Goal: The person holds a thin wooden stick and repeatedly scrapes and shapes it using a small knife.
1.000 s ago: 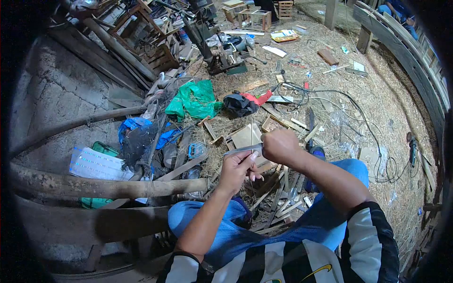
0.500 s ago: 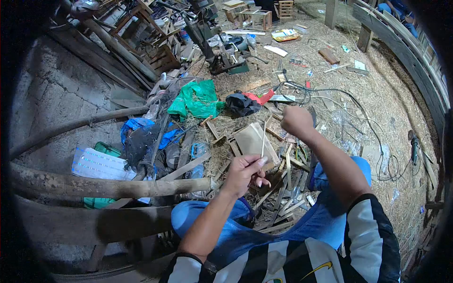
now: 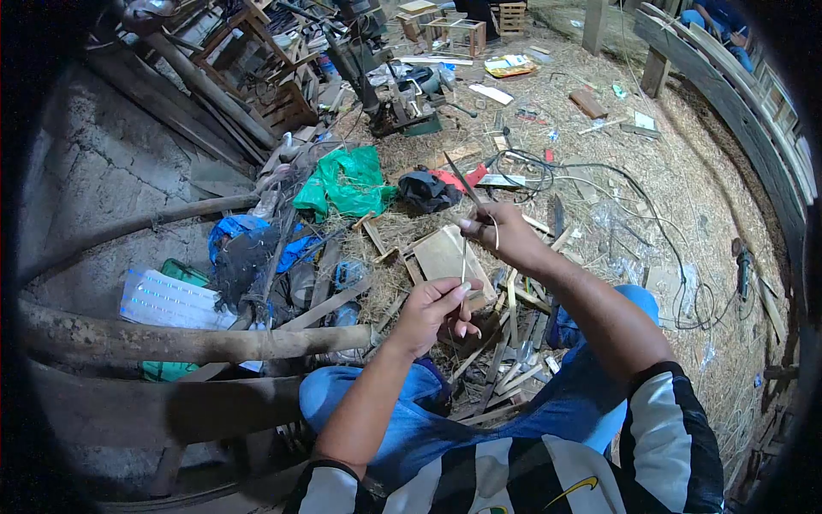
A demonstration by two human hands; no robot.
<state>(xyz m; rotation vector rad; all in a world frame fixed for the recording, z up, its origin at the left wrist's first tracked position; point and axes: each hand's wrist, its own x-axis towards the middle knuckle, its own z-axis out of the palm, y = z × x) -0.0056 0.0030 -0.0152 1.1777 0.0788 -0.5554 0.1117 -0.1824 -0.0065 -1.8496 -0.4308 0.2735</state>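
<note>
My left hand (image 3: pixel 437 315) pinches a thin, pale wooden stick (image 3: pixel 465 257) that points up between thumb and fingers. My right hand (image 3: pixel 512 233) is closed around a knife (image 3: pixel 463 180); its dark, narrow blade slants up and to the left. The knife's handle is hidden in my fist. Beside the right fingers shows a thin, pale curved sliver (image 3: pixel 496 230); whether it hangs from the hand or the stick I cannot tell. Right thumb and the stick's upper end are close together. Below and behind the hands, a flat wooden board (image 3: pixel 445 257) lies on the ground.
Wood offcuts (image 3: pixel 514 377) lie between my knees. A bamboo pole (image 3: pixel 197 334) juts in from the left. Beyond are a green plastic bag (image 3: pixel 347 184), a black cloth-like bundle (image 3: pixel 428 190), a power cord (image 3: pixel 634 180) and a wooden rail (image 3: pixel 728 103). Another person (image 3: pixel 719 21) sits at upper right.
My right hand has moved left and slightly down, close to the stick, and turned so the knife blade shows. My left hand keeps its pinch on the stick. The view has shifted slightly.
</note>
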